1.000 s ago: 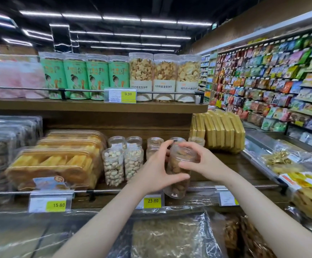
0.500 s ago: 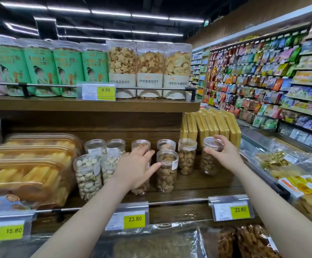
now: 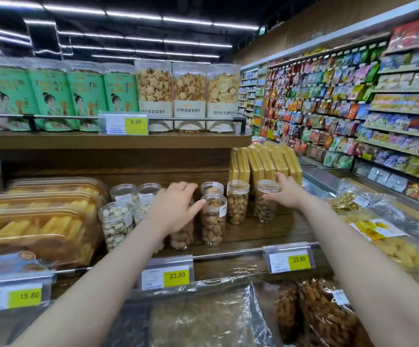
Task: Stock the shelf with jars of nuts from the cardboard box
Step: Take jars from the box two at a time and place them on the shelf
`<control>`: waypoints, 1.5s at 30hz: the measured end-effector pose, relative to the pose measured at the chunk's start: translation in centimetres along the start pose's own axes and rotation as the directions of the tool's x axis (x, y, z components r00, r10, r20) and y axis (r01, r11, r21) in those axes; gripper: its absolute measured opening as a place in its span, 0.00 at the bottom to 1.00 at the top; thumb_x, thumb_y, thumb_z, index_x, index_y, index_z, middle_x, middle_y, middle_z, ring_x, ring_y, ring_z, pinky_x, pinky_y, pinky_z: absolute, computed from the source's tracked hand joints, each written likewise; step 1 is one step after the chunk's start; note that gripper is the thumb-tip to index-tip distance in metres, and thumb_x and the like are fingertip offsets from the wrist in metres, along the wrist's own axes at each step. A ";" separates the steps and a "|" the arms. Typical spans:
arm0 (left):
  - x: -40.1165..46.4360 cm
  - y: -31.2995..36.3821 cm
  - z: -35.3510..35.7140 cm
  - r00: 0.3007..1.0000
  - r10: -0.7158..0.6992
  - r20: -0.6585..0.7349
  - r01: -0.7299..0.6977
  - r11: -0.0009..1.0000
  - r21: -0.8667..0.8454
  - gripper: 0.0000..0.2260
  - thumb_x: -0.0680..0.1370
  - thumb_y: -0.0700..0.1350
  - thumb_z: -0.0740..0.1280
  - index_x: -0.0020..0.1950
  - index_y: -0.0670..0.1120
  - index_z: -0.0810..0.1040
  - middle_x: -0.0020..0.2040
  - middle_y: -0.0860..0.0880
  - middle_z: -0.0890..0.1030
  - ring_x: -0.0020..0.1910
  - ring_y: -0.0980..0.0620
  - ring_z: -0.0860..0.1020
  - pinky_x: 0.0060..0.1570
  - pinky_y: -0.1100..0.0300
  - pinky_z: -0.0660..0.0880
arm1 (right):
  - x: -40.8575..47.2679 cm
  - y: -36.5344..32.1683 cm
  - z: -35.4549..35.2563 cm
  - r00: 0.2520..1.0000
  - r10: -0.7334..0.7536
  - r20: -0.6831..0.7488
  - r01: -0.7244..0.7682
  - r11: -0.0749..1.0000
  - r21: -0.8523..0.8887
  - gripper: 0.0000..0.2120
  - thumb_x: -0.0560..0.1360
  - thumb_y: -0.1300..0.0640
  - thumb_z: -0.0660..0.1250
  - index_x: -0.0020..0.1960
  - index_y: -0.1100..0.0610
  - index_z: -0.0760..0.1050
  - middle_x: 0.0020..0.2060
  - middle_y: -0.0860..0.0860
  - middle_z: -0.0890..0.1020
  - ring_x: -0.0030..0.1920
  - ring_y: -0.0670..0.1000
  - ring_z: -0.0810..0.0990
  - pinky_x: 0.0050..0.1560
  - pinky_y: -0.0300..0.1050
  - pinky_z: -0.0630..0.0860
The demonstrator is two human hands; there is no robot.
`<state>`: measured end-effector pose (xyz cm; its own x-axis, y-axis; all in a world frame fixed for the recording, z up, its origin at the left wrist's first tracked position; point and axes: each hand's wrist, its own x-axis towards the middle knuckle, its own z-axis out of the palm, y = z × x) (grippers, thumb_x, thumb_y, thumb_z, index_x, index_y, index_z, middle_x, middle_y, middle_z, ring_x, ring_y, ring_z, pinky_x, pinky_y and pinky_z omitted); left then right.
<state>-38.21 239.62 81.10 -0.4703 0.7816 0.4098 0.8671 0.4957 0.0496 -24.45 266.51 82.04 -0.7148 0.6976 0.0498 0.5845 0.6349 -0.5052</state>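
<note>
- Your right hand (image 3: 284, 192) is wrapped around the rightmost jar of nuts (image 3: 265, 201), thumb on the near side and fingers over the lid's far edge; the jar stands upright on the wooden shelf (image 3: 266, 231), so this placement looks all but finished.
- Your left hand (image 3: 176, 209) lies open, fingers spread, over a front-row jar (image 3: 182, 234) that it largely hides; whether it grips that jar you cannot tell from here.
- Already on the shelf: pale-nut jars (image 3: 116, 225) at the left, then brown-nut jars, including a front one (image 3: 213, 220) beside your left hand and a taller-standing one (image 3: 238, 201) just left of the jar in your right hand.
- The cardboard box is out of view, so how many jars remain cannot be judged.
- Open room: bare wood lies near and to the right of the rightmost jar, up to the front rail (image 3: 228, 256) with its price tags (image 3: 289, 259). More jars would probably fit there.
- Edges to mind: yellow packets (image 3: 266, 161) stand close behind your right hand, the upper shelf (image 3: 113, 140) overhangs the jars, and clear pastry tubs (image 3: 40, 221) close off the left end.
- The rail stops jars sliding off the near edge, so lift each one over it.
</note>
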 end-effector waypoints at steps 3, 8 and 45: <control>-2.7 1.5 -3.1 0.992 0.068 -0.106 -0.074 0.996 -0.053 0.23 0.79 0.58 0.54 0.68 0.47 0.68 0.65 0.48 0.73 0.63 0.48 0.71 0.58 0.51 0.72 | -6.4 -2.3 -0.8 0.990 -0.133 -0.050 0.133 0.991 0.001 0.34 0.73 0.49 0.68 0.73 0.57 0.58 0.71 0.58 0.65 0.70 0.58 0.66 0.69 0.52 0.65; -9.6 4.0 -5.0 0.961 0.202 -0.190 -0.232 0.962 -0.147 0.18 0.76 0.57 0.57 0.58 0.47 0.73 0.50 0.49 0.77 0.52 0.48 0.77 0.43 0.50 0.76 | -19.2 -4.4 0.8 0.968 -0.210 -0.135 0.220 0.974 0.061 0.22 0.74 0.51 0.67 0.66 0.53 0.69 0.57 0.52 0.77 0.54 0.50 0.76 0.60 0.48 0.73; -59.1 51.2 -1.3 0.244 0.967 -0.076 -0.661 0.108 -0.742 0.08 0.76 0.48 0.63 0.54 0.49 0.75 0.43 0.58 0.74 0.43 0.52 0.77 0.44 0.58 0.71 | -100.2 17.4 6.3 0.490 0.847 -0.209 -0.731 0.529 0.431 0.11 0.75 0.58 0.66 0.56 0.60 0.77 0.42 0.49 0.80 0.42 0.47 0.78 0.40 0.31 0.72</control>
<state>34.19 218.34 60.56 0.7359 0.6412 0.2177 0.5269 -0.7442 0.4106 54.93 205.59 62.79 0.2250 0.9483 -0.2237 0.6662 -0.3173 -0.6749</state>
